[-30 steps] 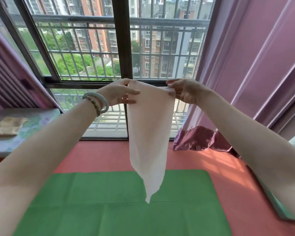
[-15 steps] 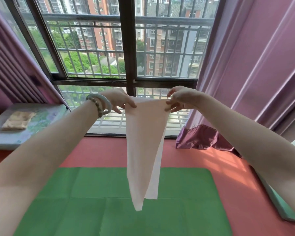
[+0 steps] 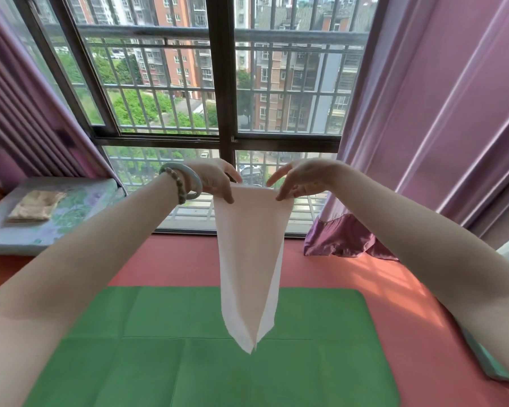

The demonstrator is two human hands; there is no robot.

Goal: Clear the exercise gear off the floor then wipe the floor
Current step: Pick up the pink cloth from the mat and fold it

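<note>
Both hands, left hand [image 3: 215, 179] and right hand [image 3: 301, 179], pinch white cloth [image 3: 249, 259] top corners, hanging over green mat [image 3: 188, 362]. Purple curtain [image 3: 344, 239] bunches at floor's [image 3: 350, 289] far right corner.

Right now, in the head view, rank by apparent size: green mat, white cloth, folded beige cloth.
1. green mat
2. white cloth, though it hangs nearer the camera, which makes it look larger
3. folded beige cloth

wipe [image 3: 249, 259] hangs between left hand [image 3: 215, 180] and right hand [image 3: 301, 179], above mat [image 3: 188, 362] | mat on floor [image 3: 365, 289] | window [image 3: 221, 83] behind, left curtain [image 3: 9, 113] and right curtain [image 3: 438, 113] flanking it | cushion [image 3: 80, 207] far left, folded fabric [image 3: 36, 205] on it
</note>
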